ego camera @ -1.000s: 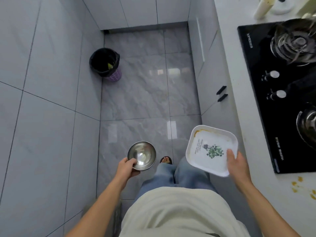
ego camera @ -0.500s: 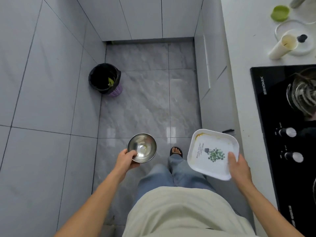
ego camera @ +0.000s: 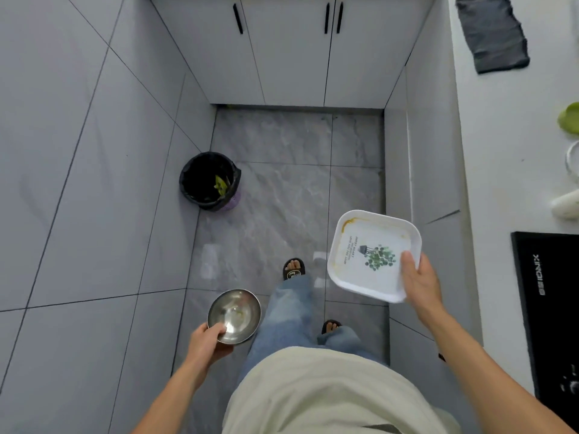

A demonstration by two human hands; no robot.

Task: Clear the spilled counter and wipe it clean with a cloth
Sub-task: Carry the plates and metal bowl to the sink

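My left hand (ego camera: pixel 206 343) grips the rim of a small steel bowl (ego camera: pixel 235 314), held over the floor at the lower left. A square white plate (ego camera: pixel 366 255) with a green plant print and yellowish smears along its rim is held by my right hand (ego camera: pixel 418 280), thumb on top, beside the cabinet front. A dark grey cloth (ego camera: pixel 492 32) lies flat on the white counter (ego camera: pixel 507 158) at the top right, far from both hands.
A bin (ego camera: pixel 210 181) lined with a black bag stands on the grey floor by the left wall. The black hob (ego camera: pixel 545 308) sits at the right edge. A green lid (ego camera: pixel 570 119) and a white bottle (ego camera: pixel 565 203) lie on the counter. Cabinet doors close off the far end.
The view has moved forward along the kitchen; the bin and far cabinets are nearer and the grey cloth has come into sight. Both hands still hold the bowl and plate.
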